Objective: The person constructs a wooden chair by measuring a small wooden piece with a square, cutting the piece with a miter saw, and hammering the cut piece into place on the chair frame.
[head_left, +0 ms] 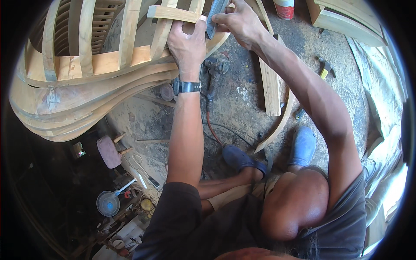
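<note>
My left hand [188, 41], with a dark watch on the wrist, is closed round a short, slightly curved wooden piece [175, 14], thumb near its right end. This piece lies across the upright ribs [128, 32] of a wooden boat-like frame. Close by on the right, my right hand [245, 24] grips a flat blue-grey ruler-like strip [215, 18], tilted beside the end of the wooden piece. The strip's upper end runs out of the picture, so its exact kind cannot be made out. Below the ribs, the curved layered planks [86, 112] of the frame bulge toward the left.
A corded power tool [215, 67] lies on the floor below my hands. Further right are a long wooden beam [271, 86], a curved strip [281, 123], a hammer [326, 68] and a red-and-white can [284, 8]. A small fan [108, 203] and a pinkish stool [108, 151] stand lower left.
</note>
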Available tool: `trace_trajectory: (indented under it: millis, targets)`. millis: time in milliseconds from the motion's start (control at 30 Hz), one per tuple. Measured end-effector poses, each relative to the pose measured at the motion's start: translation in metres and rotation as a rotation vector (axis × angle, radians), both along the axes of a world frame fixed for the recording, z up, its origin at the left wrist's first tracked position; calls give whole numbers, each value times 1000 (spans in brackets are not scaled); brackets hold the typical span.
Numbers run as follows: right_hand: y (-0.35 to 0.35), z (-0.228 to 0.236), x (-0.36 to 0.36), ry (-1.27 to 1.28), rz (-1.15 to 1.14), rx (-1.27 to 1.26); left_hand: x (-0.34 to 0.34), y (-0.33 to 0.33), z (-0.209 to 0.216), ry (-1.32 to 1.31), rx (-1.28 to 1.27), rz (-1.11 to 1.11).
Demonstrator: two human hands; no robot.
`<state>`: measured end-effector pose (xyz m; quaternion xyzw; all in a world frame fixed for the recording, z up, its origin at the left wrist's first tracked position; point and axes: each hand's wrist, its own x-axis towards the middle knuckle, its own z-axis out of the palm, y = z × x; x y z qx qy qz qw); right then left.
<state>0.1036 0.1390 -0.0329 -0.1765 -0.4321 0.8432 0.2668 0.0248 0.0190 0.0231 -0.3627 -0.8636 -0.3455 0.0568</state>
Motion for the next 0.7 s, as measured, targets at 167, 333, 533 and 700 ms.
trace_trajectory:
  millis: [167,333,533,700]
  targets:
    - [0,5,1,-81,-33,72,-3,-1,-3,-2,-1,14]
    - [-1,7,0,-80,-10,13,-3,-10,-6,51,49,-23]
    - [-2,17,4,-15,-13,-65,53,-40,-52,-138,374,153]
    - [-4,8,-1,70,-24,-97,59,-19,-79,-1122,1166,127]
